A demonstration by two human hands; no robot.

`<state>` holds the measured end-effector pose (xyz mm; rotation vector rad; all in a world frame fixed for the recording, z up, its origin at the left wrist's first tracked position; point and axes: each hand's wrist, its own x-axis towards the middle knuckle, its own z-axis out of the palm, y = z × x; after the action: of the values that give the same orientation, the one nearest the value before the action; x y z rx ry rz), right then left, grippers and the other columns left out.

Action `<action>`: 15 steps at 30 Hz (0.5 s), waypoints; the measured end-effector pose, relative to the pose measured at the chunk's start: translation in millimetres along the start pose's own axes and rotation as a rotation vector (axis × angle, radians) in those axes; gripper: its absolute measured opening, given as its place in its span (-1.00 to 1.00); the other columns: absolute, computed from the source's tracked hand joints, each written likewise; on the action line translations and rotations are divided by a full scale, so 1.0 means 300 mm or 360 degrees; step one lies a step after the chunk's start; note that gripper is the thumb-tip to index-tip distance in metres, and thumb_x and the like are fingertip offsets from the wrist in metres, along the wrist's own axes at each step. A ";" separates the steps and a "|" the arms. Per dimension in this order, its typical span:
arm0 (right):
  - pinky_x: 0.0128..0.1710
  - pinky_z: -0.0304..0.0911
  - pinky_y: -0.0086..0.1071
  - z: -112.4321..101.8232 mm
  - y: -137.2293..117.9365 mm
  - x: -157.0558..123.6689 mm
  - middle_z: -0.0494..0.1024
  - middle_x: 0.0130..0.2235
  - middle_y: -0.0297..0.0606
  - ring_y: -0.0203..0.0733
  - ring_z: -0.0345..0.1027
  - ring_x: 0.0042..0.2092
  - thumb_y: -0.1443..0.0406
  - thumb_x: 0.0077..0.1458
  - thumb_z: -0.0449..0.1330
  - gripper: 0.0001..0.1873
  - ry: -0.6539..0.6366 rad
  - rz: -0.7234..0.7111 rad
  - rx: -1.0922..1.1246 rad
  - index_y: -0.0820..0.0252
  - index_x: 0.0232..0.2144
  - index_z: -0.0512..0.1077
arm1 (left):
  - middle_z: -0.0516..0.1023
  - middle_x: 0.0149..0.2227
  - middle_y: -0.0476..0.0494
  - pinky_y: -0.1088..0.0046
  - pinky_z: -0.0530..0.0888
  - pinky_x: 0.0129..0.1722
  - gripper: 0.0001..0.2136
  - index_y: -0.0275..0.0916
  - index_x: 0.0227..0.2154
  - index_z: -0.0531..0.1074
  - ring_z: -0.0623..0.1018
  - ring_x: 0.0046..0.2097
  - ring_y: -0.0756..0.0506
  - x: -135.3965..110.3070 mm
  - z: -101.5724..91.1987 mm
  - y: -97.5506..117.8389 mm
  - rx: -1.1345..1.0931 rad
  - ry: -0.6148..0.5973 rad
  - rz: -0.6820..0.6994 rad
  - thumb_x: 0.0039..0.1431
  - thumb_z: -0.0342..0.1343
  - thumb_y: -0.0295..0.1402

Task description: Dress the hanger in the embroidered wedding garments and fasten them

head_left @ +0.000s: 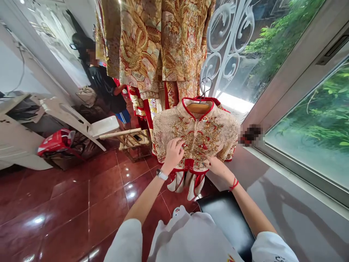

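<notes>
From afar, I am watching the beaded jacket hanging on a hanger straight ahead. The left hand is lying over its front on one side, fingers loosely spread, while the right hand is reaching its lower front on the other; whether that one is pinching cloth, I cannot tell. The hands are resting apart, with the jacket's middle showing between them
</notes>
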<state>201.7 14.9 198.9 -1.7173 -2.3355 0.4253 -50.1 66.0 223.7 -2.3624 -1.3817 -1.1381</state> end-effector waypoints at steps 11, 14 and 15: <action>0.07 0.40 -0.12 -0.161 -0.150 0.014 0.61 0.04 -0.11 -0.01 0.52 0.03 0.32 0.25 0.11 -0.59 0.0151 -0.0353 0.0628 0.09 0.11 0.48 | 0.48 -0.06 -0.33 -0.07 0.36 0.14 -0.82 -0.27 -0.23 0.59 0.44 0.08 -0.35 0.506 -0.080 0.099 0.0095 -0.0097 0.0357 0.34 0.10 -0.35; 0.01 0.41 -0.16 -0.154 -0.150 0.021 0.64 -0.05 -0.11 -0.04 0.53 -0.04 0.33 0.23 0.11 -0.62 0.0229 -0.0251 0.0757 0.12 0.07 0.50 | 0.48 -0.12 -0.26 0.01 0.38 0.07 -0.80 -0.22 -0.21 0.61 0.45 0.04 -0.30 0.480 -0.068 0.097 -0.0074 -0.0050 0.0224 0.36 0.10 -0.31; 0.01 0.40 -0.16 -0.153 -0.156 0.027 0.64 -0.06 -0.11 -0.05 0.54 -0.05 0.33 0.22 0.10 -0.64 0.0267 -0.0213 0.0818 0.13 0.04 0.51 | 0.48 -0.12 -0.25 0.05 0.39 0.06 -0.81 -0.21 -0.20 0.62 0.45 0.03 -0.29 0.465 -0.065 0.099 -0.0117 -0.0006 0.0186 0.36 0.10 -0.30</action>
<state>172.9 14.6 258.4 -1.2933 -1.9810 0.7464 2.1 133.4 339.8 -2.4605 -1.2049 -1.1716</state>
